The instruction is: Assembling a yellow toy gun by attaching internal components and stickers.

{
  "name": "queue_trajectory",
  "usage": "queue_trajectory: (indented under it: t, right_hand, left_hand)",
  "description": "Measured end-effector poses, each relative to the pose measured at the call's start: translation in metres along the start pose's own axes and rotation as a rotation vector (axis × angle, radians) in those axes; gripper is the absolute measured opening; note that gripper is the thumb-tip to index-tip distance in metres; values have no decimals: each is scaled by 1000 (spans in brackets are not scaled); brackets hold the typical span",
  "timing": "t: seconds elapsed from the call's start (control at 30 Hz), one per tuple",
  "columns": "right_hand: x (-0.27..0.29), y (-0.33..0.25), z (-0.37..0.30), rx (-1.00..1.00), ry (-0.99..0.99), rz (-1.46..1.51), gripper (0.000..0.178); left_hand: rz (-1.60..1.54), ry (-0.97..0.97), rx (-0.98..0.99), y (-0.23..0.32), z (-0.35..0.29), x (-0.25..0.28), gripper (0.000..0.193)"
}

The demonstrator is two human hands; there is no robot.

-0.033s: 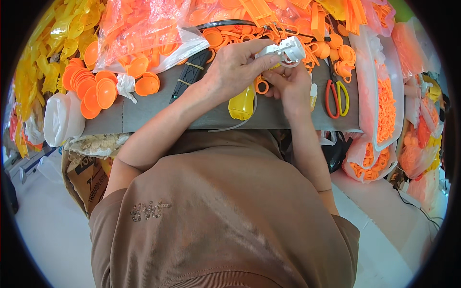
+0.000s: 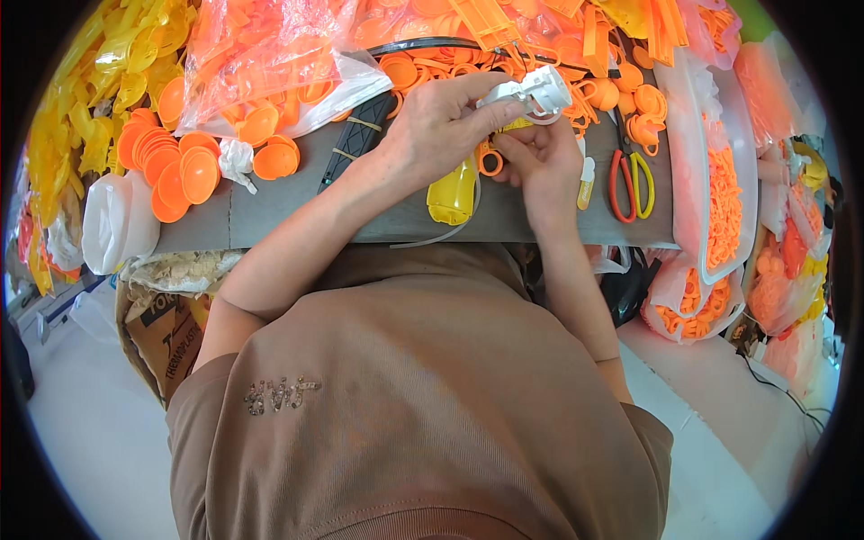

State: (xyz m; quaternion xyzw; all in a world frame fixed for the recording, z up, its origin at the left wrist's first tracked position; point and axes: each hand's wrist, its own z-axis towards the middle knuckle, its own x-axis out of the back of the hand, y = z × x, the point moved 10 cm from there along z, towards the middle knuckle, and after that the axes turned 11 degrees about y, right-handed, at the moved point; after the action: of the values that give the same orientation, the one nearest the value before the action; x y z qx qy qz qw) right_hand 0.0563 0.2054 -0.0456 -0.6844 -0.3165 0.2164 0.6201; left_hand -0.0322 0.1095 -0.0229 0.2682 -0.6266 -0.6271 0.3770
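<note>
Pinching a white plastic fitting [image 2: 545, 90] between thumb and fingers at the frame's upper centre, the left hand [image 2: 438, 124] nears the curled right hand [image 2: 547, 164], whose hold I cannot tell

The white part [image 2: 549, 88] looks smooth plastic, the shirt [image 2: 423, 387] matt cloth.

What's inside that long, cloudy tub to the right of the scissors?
Small orange plastic pieces show inside the tub; whatever lies beneath the top layer is covered and can't be seen.
</note>
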Motion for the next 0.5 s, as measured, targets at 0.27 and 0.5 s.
queue_trajectory:
  t: [0.27, 0.5]
  right_hand:
    - [-8, -31, -48, 856, 57, -546, 37]
    - [-14, -28, -49, 858, 1, -639, 45]
  left_hand:
    - [39, 27, -15, -4, 0, 2, 40]
    - [77, 66, -118, 1, -1, 2, 38]
